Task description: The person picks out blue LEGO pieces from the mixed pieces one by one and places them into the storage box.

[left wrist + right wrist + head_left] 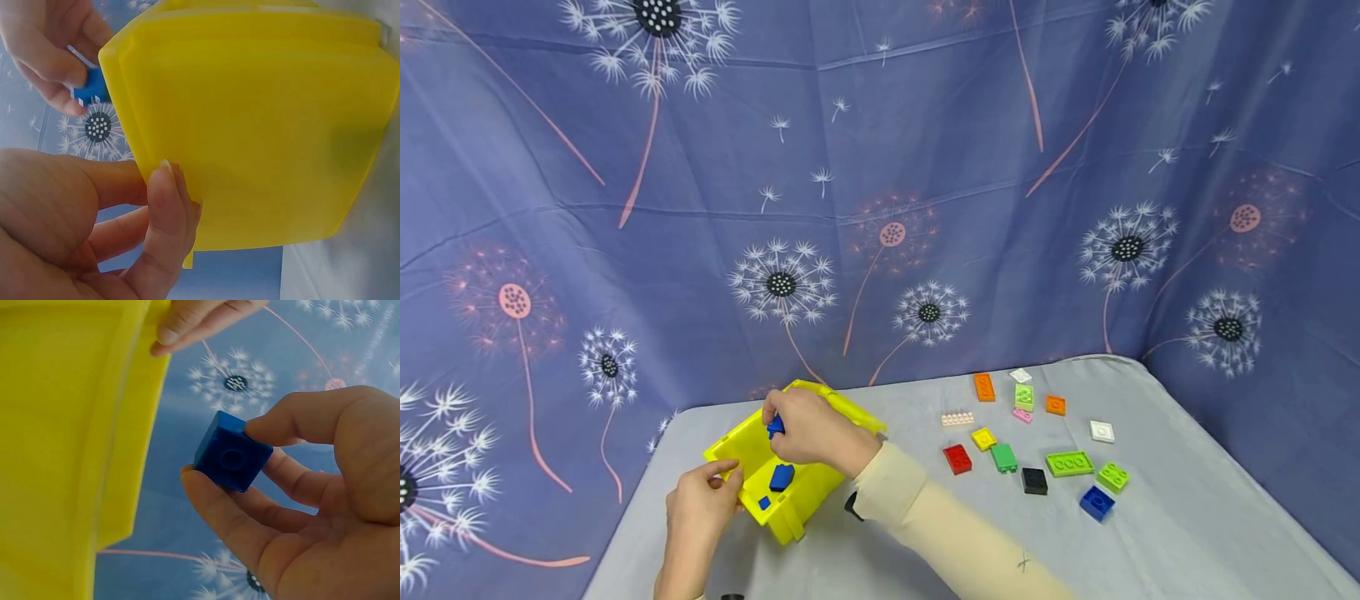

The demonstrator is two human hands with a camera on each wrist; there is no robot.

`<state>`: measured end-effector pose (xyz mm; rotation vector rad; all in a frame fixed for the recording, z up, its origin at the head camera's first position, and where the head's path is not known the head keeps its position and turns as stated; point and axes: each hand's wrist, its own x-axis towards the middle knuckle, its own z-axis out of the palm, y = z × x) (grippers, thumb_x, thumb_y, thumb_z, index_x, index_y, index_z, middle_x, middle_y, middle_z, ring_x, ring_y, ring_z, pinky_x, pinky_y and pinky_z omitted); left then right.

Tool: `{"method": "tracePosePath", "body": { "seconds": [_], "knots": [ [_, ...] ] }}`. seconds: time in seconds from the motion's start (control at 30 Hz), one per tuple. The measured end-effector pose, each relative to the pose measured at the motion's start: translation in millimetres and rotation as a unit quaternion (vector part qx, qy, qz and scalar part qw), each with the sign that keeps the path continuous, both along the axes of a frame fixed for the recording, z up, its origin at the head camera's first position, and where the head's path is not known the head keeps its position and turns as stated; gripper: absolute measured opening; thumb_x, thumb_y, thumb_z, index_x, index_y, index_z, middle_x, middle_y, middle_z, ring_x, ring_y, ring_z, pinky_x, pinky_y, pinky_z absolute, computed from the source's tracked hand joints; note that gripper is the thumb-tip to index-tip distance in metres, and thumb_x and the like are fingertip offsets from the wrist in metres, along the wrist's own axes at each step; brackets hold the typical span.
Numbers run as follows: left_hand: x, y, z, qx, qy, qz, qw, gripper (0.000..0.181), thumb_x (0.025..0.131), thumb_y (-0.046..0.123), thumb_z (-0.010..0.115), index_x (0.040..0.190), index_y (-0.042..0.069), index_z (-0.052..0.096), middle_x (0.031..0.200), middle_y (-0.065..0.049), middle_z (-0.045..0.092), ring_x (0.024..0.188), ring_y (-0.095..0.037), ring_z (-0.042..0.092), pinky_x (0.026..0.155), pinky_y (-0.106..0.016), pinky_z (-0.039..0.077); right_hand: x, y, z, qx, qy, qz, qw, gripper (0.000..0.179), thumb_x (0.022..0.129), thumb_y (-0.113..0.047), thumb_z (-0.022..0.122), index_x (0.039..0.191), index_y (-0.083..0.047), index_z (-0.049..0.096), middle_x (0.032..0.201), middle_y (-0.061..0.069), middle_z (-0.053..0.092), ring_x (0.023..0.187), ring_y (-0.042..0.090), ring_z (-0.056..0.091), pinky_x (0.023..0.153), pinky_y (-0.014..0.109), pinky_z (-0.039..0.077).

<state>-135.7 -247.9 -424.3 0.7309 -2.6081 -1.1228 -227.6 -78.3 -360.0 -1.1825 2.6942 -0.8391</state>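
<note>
A yellow plastic bin stands at the left of the table, with a blue brick and a small blue piece inside. My left hand pinches its near left rim; the left wrist view shows thumb and fingers on either side of the bin wall. Above the bin, my right hand holds another blue toy brick between thumb and fingertips. In the right wrist view that brick's hollow underside, with one round tube, faces the camera.
Loose bricks lie spread over the right of the grey table cloth: red, green, black, dark blue, orange, white and several others. A blue dandelion-print curtain hangs behind the table.
</note>
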Motion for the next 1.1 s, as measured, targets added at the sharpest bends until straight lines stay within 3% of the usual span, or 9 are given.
{"method": "tracePosePath", "body": {
  "seconds": [0.17, 0.37, 0.57, 0.8, 1.1],
  "knots": [
    [0.7, -0.8, -0.9, -0.002, 0.001, -0.002, 1.0, 0.036, 0.098, 0.019, 0.068, 0.125, -0.004, 0.071, 0.089, -0.015, 0.065, 0.057, -0.017, 0.067, 0.053, -0.031, 0.053, 0.9, -13.9, -4.1, 0.055, -0.036, -0.015, 0.9977, 0.021, 0.093, -0.011, 0.074, 0.112, -0.014, 0.065, 0.082, -0.005, 0.055, 0.059, 0.01, 0.048, 0.055, 0.018, 0.044],
    [0.9, -0.7, -0.4, -0.006, 0.006, -0.005, 1.0, 0.035, 0.098, 0.019, 0.068, 0.124, -0.004, 0.072, 0.087, -0.014, 0.065, 0.056, -0.015, 0.066, 0.052, -0.031, 0.052, -5.6, -26.0, -4.3, 0.111, -0.037, -0.019, 0.9929, 0.018, 0.09, -0.006, 0.074, 0.09, -0.016, 0.059, 0.07, -0.003, 0.045, 0.059, 0.011, 0.043, 0.055, 0.021, 0.04],
    [0.1, -0.5, 0.8, -0.015, 0.01, -0.002, 0.9998, 0.035, 0.097, 0.02, 0.069, 0.123, -0.003, 0.073, 0.085, -0.012, 0.066, 0.055, -0.016, 0.067, 0.051, -0.031, 0.051, -13.3, -37.4, 0.2, 0.139, -0.018, -0.011, 0.99, 0.02, 0.089, -0.005, 0.074, 0.083, -0.016, 0.059, 0.069, -0.003, 0.047, 0.061, 0.011, 0.045, 0.057, 0.021, 0.041],
    [0.1, -1.3, 0.9, -0.016, 0.004, -0.005, 0.9999, 0.036, 0.097, 0.021, 0.069, 0.124, -0.003, 0.072, 0.089, -0.014, 0.066, 0.055, -0.013, 0.065, 0.052, -0.031, 0.051, -15.6, -47.2, -0.6, 0.172, -0.026, -0.018, 0.9845, 0.02, 0.089, -0.009, 0.076, 0.081, -0.018, 0.06, 0.069, -0.004, 0.049, 0.065, 0.011, 0.051, 0.062, 0.022, 0.045],
    [0.8, -1.8, 0.1, -0.008, 0.008, -0.008, 0.9999, 0.035, 0.097, 0.019, 0.069, 0.124, -0.004, 0.072, 0.09, -0.015, 0.066, 0.056, -0.016, 0.068, 0.052, -0.031, 0.053, -18.6, -55.4, -9.7, 0.19, -0.036, -0.03, 0.9807, 0.034, 0.091, -0.012, 0.074, 0.066, -0.016, 0.05, 0.058, -0.003, 0.035, 0.053, 0.012, 0.036, 0.052, 0.024, 0.037]
  ]
}}
